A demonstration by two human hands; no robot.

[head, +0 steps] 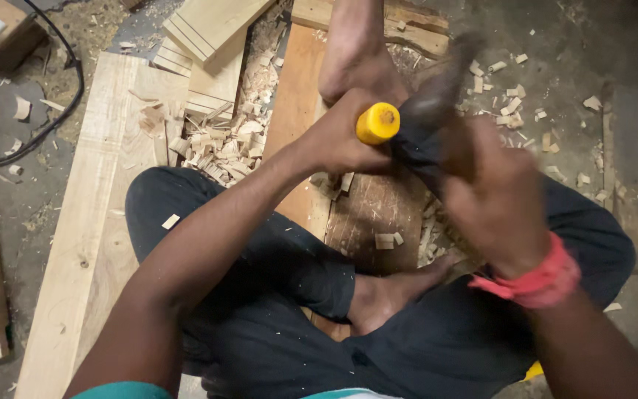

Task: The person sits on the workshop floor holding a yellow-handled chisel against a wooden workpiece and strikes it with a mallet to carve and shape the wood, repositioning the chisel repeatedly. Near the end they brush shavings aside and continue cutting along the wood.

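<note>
Item one: I logged pale planks and wood chips on the floor at left. Item two: my left hand was clamped round a yellow-handled chisel above the brown board. Item three: my right hand, blurred, gripped a dark mallet beside it.

Yellow chisel handle; red wristband; black trousers; pale wood shavings.

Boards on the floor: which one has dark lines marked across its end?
The pale board at top centre, above the shavings pile; the long plank on the left shows none.
</note>
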